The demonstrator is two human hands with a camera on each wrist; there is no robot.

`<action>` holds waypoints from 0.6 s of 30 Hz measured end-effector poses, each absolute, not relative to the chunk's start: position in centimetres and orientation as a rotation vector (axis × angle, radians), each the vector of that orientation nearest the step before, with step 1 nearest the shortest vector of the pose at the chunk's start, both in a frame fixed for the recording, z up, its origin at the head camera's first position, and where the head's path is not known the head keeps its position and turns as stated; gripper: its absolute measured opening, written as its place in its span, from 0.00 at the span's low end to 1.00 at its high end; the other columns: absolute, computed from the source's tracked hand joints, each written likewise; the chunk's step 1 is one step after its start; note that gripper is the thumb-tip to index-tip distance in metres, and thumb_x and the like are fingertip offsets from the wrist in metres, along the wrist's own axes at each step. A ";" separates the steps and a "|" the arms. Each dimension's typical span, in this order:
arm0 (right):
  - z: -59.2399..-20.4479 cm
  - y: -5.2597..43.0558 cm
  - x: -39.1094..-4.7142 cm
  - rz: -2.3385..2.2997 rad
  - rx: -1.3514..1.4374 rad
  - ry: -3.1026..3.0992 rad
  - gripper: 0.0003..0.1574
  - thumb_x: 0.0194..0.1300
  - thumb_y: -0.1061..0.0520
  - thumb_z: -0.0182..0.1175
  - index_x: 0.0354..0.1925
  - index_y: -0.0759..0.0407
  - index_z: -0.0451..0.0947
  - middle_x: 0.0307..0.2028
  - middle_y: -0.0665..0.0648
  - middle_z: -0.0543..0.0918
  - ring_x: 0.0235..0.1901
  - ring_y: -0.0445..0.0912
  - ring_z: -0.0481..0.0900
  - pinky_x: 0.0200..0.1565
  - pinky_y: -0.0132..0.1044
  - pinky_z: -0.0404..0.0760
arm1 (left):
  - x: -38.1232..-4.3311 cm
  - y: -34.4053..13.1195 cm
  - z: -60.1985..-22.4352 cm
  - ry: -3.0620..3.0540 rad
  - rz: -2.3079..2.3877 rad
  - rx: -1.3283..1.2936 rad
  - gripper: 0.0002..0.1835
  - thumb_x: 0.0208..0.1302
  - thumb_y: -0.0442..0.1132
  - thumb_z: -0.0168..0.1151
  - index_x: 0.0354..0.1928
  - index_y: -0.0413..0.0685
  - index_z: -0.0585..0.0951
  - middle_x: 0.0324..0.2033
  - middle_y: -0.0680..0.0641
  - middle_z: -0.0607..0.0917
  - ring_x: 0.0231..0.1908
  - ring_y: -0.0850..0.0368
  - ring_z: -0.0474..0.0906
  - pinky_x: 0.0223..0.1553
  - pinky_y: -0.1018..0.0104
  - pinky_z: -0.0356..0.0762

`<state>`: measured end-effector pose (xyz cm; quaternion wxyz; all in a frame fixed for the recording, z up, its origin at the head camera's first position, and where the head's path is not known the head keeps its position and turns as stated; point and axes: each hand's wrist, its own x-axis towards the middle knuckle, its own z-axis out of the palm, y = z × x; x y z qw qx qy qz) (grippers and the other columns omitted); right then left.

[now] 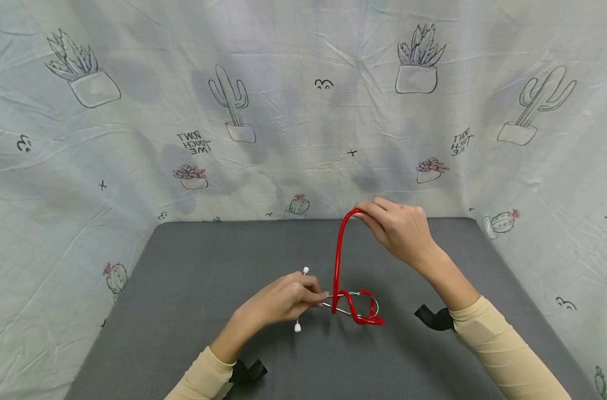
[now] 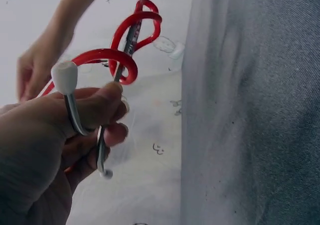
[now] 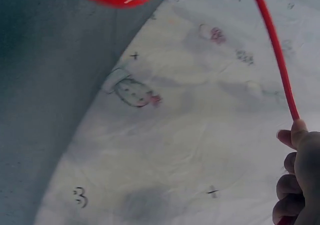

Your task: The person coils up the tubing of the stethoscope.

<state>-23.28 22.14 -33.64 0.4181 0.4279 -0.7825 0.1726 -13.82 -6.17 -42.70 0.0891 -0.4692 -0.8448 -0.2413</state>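
My left hand (image 1: 283,300) pinches a silvery wire piece with two prongs and a long loop (image 1: 378,305) between thumb and fingers. White knobs cap the prongs; one white knob (image 2: 65,78) shows close up in the left wrist view. A glossy red cord (image 1: 338,253) winds around the wire loop in several bends, to the right of the left fingertips. From there the cord rises to my right hand (image 1: 401,229), held higher and farther right. That hand grips the cord, with thumb and forefinger pinching it in the right wrist view. The palm hides the cord's far end.
A dark grey tabletop (image 1: 193,278) lies beneath both hands. White cloth (image 1: 283,111) printed with cacti and potted plants hangs behind and along both sides. Black straps (image 1: 436,318) stick out at the wrists of the beige sleeves (image 1: 508,350).
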 end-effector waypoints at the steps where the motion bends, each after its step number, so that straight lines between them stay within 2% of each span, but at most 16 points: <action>1: -33.9 22.2 -23.7 0.435 1.063 -1.982 0.24 0.85 0.41 0.55 0.44 0.54 0.90 0.23 0.50 0.80 0.14 0.40 0.62 0.18 0.30 0.49 | -13.8 -6.1 -42.7 -2.501 -0.731 -1.400 0.13 0.69 0.33 0.76 0.53 0.50 0.94 0.34 0.57 0.86 0.31 0.66 0.76 0.38 0.84 0.70; 5: -35.3 22.6 -25.5 0.472 1.027 -2.060 0.27 0.83 0.38 0.54 0.45 0.54 0.90 0.31 0.53 0.91 0.15 0.45 0.74 0.17 0.29 0.54 | -13.8 -5.5 -42.4 -2.433 -0.786 -1.424 0.15 0.66 0.34 0.78 0.54 0.50 0.94 0.34 0.57 0.87 0.30 0.67 0.73 0.37 0.83 0.67; 8: -36.3 22.9 -26.5 0.511 0.993 -2.142 0.18 0.79 0.43 0.63 0.45 0.54 0.91 0.35 0.54 0.94 0.18 0.47 0.80 0.16 0.29 0.57 | -14.1 -5.2 -42.3 -2.368 -0.831 -1.437 0.15 0.64 0.34 0.79 0.53 0.49 0.94 0.34 0.57 0.88 0.29 0.67 0.73 0.37 0.82 0.64; 12: -37.6 23.2 -27.3 0.529 0.904 -2.325 0.07 0.72 0.50 0.72 0.45 0.50 0.92 0.31 0.52 0.92 0.17 0.45 0.76 0.16 0.30 0.57 | -14.5 -4.9 -42.1 -2.257 -0.898 -1.452 0.15 0.62 0.32 0.80 0.51 0.45 0.94 0.35 0.55 0.89 0.30 0.66 0.76 0.38 0.83 0.67; 18: -39.5 23.7 -27.9 0.463 0.835 -2.586 0.13 0.76 0.46 0.68 0.53 0.46 0.93 0.27 0.52 0.90 0.14 0.41 0.66 0.16 0.32 0.53 | -14.9 -5.1 -41.3 -2.143 -1.018 -1.405 0.14 0.59 0.29 0.81 0.48 0.43 0.94 0.35 0.52 0.90 0.30 0.64 0.79 0.36 0.84 0.72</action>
